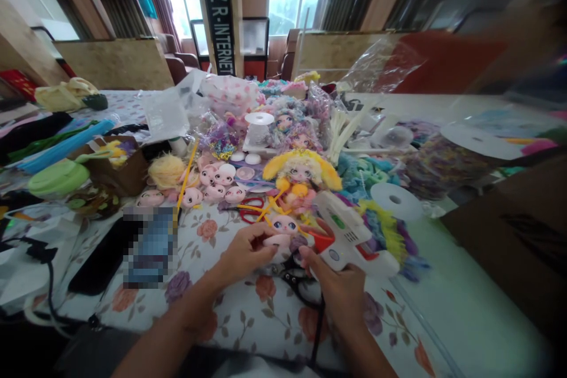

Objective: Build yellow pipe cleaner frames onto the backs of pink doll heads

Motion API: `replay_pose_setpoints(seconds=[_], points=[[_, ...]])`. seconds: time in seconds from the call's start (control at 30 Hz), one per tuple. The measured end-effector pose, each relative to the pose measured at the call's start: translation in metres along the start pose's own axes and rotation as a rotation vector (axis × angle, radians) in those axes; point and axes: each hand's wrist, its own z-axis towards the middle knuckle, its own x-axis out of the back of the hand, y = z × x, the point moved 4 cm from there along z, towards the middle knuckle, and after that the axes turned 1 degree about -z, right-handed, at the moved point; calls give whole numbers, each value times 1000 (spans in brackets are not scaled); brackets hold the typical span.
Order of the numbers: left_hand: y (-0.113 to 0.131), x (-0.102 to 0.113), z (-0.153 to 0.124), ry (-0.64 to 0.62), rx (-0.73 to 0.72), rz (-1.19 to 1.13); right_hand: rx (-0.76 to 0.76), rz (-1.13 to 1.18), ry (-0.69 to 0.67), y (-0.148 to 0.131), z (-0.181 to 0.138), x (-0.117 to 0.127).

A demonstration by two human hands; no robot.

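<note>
My left hand is closed in a pinch on a pale rounded piece, low over the flowered tablecloth. Just beyond it is a doll's face with large painted eyes. My right hand faces it with thumb and fingers pressed together; whatever is between them is too small to make out. Black-handled scissors lie between my hands. Beside my right hand rests a white and orange glue gun. A doll with yellow ears sits behind, near red-handled scissors.
Several loose doll faces lie left of centre, by a yellow pencil-like stick. A phone is at the left. White spools, yarn and plastic bags crowd the table. A cardboard box stands right.
</note>
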Motion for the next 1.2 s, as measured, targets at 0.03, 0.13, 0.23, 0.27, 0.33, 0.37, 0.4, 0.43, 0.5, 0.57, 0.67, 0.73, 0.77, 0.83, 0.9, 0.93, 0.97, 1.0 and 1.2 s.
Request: replay_pose_setpoints(seconds=[0.03, 0.13, 0.23, 0.27, 0.33, 0.37, 0.4, 0.43, 0.5, 0.57, 0.67, 0.73, 0.77, 0.83, 0.9, 0.93, 0.97, 1.0, 1.2], points=[[3, -1, 0, -8, -35, 66, 9, -66, -11, 1, 0, -1], [11, -3, -2, -54, -124, 157, 68, -170, -53, 6, 3, -5], [11, -5, -3, -81, -162, 141, 80, -189, -86, 11, 5, -10], [10, -5, -3, -77, -164, 111, 71, -181, -101, 11, 5, -11], [6, -4, -3, -54, -131, 1, 53, -132, -103, 11, 3, -12], [4, -4, -3, -44, -95, -68, 42, -100, -94, 11, 2, -12], [1, -4, -2, -35, -54, -132, 28, -72, -87, 11, 2, -11], [-1, -4, -2, -32, -18, -182, 12, -52, -85, 12, 1, -11], [-3, -4, -1, -45, 10, -242, -13, -32, -106, 14, 1, -11], [-2, -5, 0, -80, -7, -281, -26, -17, -129, 15, 2, -10], [-2, -7, 0, -147, 8, -333, -52, 43, -137, 14, 2, -11], [-5, -7, 0, -145, 45, -333, -68, 71, -123, 11, 1, -12], [-7, -6, 0, -118, 57, -326, -71, 70, -107, 9, 0, -11], [-9, -1, 1, -20, 63, -310, -65, 54, -67, 5, 0, -9], [-9, 8, 2, 129, 41, -301, -38, 61, -75, 3, -1, -7], [-8, 13, 2, 214, 18, -298, -22, 73, -112, 4, -2, -7], [-7, 18, 2, 290, -9, -292, -12, 79, -158, 6, -4, -7], [-5, 22, 3, 352, -37, -283, -8, 75, -208, 8, -6, -7], [3, 32, 4, 438, -85, -274, -98, 23, -329, 26, -30, -12]])
